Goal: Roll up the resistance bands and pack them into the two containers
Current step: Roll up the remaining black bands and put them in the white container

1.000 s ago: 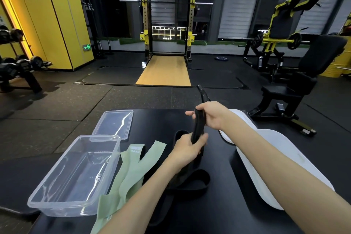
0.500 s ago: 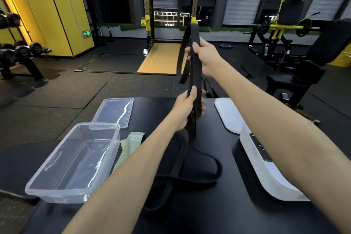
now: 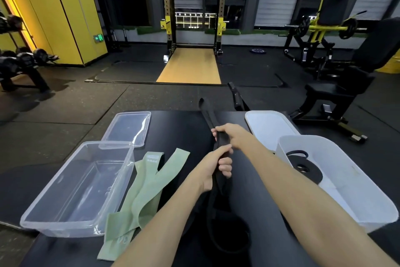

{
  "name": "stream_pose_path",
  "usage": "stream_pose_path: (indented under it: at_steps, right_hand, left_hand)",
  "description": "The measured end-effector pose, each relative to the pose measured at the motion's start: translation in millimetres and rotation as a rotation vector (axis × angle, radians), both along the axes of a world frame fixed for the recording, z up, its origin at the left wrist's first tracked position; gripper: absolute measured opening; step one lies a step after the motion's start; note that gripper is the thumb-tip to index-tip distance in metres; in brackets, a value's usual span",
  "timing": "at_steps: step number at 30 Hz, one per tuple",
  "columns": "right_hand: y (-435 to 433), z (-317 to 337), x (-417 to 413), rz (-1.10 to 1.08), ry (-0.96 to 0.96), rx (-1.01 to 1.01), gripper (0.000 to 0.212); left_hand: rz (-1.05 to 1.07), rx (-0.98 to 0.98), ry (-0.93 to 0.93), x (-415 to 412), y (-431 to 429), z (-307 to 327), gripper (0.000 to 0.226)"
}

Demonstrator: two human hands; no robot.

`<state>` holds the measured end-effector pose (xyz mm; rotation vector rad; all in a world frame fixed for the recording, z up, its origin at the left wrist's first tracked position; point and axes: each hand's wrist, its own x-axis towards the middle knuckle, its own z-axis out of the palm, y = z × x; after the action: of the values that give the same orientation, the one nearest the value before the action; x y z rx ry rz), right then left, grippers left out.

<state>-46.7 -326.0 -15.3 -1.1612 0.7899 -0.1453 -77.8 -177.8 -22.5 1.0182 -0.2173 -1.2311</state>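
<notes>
Over the black table [image 3: 184, 132], 1 black band [image 3: 208, 114] is clasped by both fists, the left hand [image 3: 213, 169] just below the right hand [image 3: 232, 136]; green bands [image 3: 151, 182] are spread beside the clear container [image 3: 71, 191].

Head cam, single view.
Worn high, facing forward and down over worktop [image 3: 177, 128]; near; gym floor [image 3: 71, 115] beyond.

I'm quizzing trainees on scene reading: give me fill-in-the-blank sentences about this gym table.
The left hand and right hand both grip a long ___ resistance band.
The flat bands lying beside the clear plastic container are pale ___.
A rolled black band sits inside the ___ rounded plastic tub.
Missing: black; green; white.
</notes>
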Motion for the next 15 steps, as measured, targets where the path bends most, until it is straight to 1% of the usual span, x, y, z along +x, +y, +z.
stream_pose_path:
  at_steps: [2, 4, 6, 7, 9, 11, 12, 15]
  right_hand:
    - [-1, 3, 1, -0.057, -0.057, 0.075, 0.019]
    - [-1, 11, 4, -0.081, -0.142, 0.195, 0.025]
    - [1, 21, 7, -0.107, -0.188, 0.223, 0.024]
    - [3, 26, 9, -0.103, -0.194, 0.188, 0.020]
    - [3, 31, 14, -0.077, -0.187, 0.066, 0.014]
    - [-2, 36, 19, -0.060, -0.184, -0.027, 0.030]
    - [-7, 37, 22, -0.063, -0.188, -0.050, 0.039]
    - [-18, 43, 29, -0.087, -0.194, -0.095, 0.048]
  left_hand:
    - [-0.044, -0.018, 0.052, -1, 4, -3, 0.027]
    - [-0.040, -0.016, 0.076, -2, 5, -3, 0.029]
    - [-0.017, 0.002, 0.060, -5, 4, -2, 0.029]
    - [-0.008, 0.021, 0.008, -6, 3, -3, 0.026]
    - [-0.001, 0.085, -0.180, -10, 1, -8, 0.019]
    - [-0.016, 0.135, -0.318, -14, 1, -14, 0.018]
    - [-0.015, 0.154, -0.345, -15, 1, -18, 0.019]
    - [0.097, 0.202, -0.347, -15, 3, -23, 0.030]
